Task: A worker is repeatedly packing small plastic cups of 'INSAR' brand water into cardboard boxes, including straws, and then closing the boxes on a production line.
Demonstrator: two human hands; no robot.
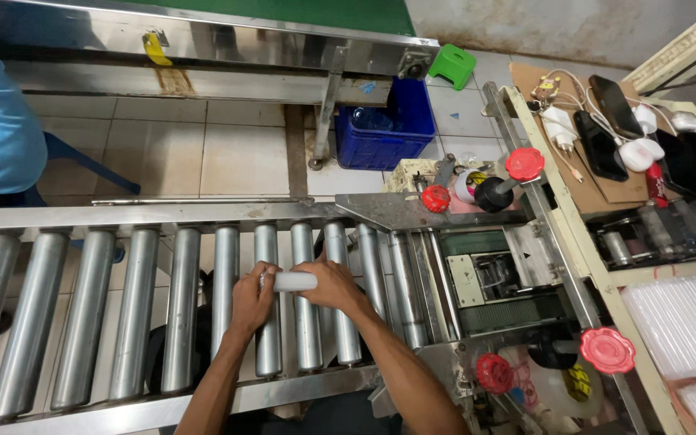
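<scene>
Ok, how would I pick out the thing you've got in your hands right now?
Find the roller conveyor that runs across the lower half of the view. Over its rollers, near the middle, the left hand and the right hand grip the two ends of a small white cylinder. It lies crosswise to the long steel rollers and is far shorter than they are, and matte white rather than shiny metal.

The scene was viewed from a single head-worn camera, aimed steeply downward and close over the roller conveyor [163, 314], with floor tiles [203, 145] taken in across the frame's upper part.
</scene>
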